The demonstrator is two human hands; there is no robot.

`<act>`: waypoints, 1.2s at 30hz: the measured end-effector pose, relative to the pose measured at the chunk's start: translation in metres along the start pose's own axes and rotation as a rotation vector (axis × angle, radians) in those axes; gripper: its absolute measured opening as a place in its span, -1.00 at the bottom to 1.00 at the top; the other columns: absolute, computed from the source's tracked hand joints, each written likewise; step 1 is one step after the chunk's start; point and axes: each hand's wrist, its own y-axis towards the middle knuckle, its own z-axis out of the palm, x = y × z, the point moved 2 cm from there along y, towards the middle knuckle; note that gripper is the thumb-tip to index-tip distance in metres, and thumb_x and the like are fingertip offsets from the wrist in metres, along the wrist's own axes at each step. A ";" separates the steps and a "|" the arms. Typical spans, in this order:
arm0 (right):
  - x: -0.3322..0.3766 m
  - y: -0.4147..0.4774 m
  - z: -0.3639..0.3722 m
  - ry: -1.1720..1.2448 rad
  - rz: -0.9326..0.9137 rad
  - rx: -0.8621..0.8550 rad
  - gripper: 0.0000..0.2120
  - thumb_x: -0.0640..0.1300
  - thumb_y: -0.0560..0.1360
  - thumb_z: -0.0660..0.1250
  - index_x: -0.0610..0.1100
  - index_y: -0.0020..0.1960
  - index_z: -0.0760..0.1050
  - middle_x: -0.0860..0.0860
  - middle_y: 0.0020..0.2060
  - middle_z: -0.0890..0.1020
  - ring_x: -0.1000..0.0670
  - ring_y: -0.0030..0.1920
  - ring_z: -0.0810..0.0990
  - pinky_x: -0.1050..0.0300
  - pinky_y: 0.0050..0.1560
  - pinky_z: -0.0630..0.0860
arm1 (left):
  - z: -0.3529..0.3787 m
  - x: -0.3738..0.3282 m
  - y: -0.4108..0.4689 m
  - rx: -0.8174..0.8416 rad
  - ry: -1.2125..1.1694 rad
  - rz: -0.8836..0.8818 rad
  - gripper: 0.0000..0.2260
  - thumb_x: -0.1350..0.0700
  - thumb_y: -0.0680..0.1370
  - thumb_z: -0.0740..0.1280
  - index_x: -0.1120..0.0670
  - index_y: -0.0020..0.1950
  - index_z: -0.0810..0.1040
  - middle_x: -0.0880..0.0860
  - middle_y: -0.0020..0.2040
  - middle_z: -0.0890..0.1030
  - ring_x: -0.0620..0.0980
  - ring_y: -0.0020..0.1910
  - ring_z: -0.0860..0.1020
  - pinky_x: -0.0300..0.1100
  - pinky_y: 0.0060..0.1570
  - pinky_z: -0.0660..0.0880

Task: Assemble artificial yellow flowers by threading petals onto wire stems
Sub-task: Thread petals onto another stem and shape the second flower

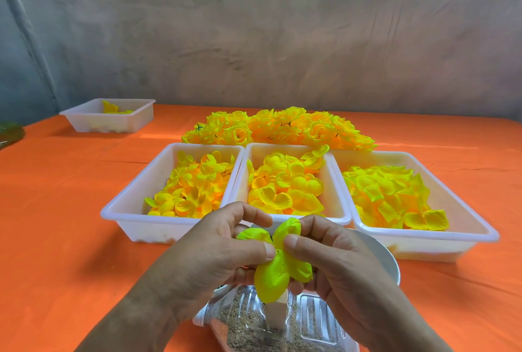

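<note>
A yellow-green fabric petal piece is pinched between both hands above the table's near edge. My left hand grips its left side with thumb and fingers. My right hand pinches its right side, thumb on the front. A small dark spot shows at the petal's centre; the wire stem itself is hidden. Three white trays hold loose yellow petals of different shapes. Behind them lies a heap of finished yellow flowers.
A clear plastic bottle lying on its side with brown grainy filling and a wooden stick sits right below my hands. A white bowl is behind my right hand. Another white tray with few petals stands far left on the orange tablecloth.
</note>
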 end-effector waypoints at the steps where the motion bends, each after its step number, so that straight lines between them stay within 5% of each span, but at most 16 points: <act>1: 0.001 0.000 0.001 -0.004 -0.004 0.003 -0.90 -0.19 0.35 0.52 -0.08 -0.26 0.61 -0.14 -0.32 0.60 -0.03 -0.44 0.51 0.15 -0.45 0.47 | -0.001 0.000 0.000 -0.002 0.001 0.003 -0.61 0.27 0.24 0.44 0.15 0.06 0.57 0.14 -0.22 0.61 0.03 -0.36 0.63 -0.19 -0.40 0.56; 6: -0.001 0.000 -0.001 -0.020 -0.021 -0.006 -0.94 -0.17 0.32 0.48 -0.06 -0.27 0.61 -0.14 -0.30 0.61 -0.05 -0.44 0.52 0.13 -0.44 0.48 | -0.002 0.001 0.001 0.000 0.000 0.016 -0.61 0.28 0.24 0.46 0.14 0.05 0.57 0.09 -0.31 0.61 0.03 -0.38 0.63 -0.19 -0.40 0.57; 19: -0.008 -0.001 -0.004 -0.063 -0.004 -0.051 -0.85 -0.25 0.38 0.43 -0.24 -0.10 0.51 -0.13 -0.32 0.58 0.00 -0.46 0.53 0.15 -0.46 0.46 | -0.004 0.013 0.003 -0.001 0.008 -0.030 -0.58 0.28 0.24 0.46 0.16 0.09 0.55 0.17 -0.15 0.58 0.05 -0.31 0.64 -0.16 -0.36 0.58; 26: -0.022 0.003 -0.014 -0.367 0.001 -0.144 -0.81 -0.21 0.41 0.44 -0.13 -0.02 0.49 -0.04 -0.41 0.49 0.01 -0.44 0.49 0.15 -0.50 0.43 | -0.002 0.029 0.005 0.038 0.111 -0.130 -0.63 0.32 0.36 0.49 0.14 0.12 0.52 0.00 -0.34 0.61 -0.02 -0.34 0.61 -0.15 -0.29 0.58; 28: -0.025 0.003 -0.016 -0.425 -0.001 -0.154 -0.74 -0.12 0.34 0.42 -0.07 0.01 0.48 -0.01 -0.41 0.48 0.01 -0.42 0.49 0.14 -0.48 0.44 | -0.002 0.030 0.006 0.043 0.118 -0.145 -0.58 0.25 0.29 0.46 0.14 0.13 0.52 0.01 -0.32 0.62 0.00 -0.34 0.61 -0.13 -0.29 0.59; 36: -0.027 0.003 -0.015 -0.416 -0.037 -0.121 -0.76 -0.32 0.47 0.36 -0.03 0.04 0.49 -0.03 -0.41 0.40 -0.02 -0.43 0.45 0.07 -0.43 0.50 | -0.007 0.030 0.007 0.078 0.069 -0.176 -0.57 0.28 0.28 0.43 0.16 0.14 0.52 0.15 -0.19 0.60 0.08 -0.29 0.60 -0.03 -0.21 0.61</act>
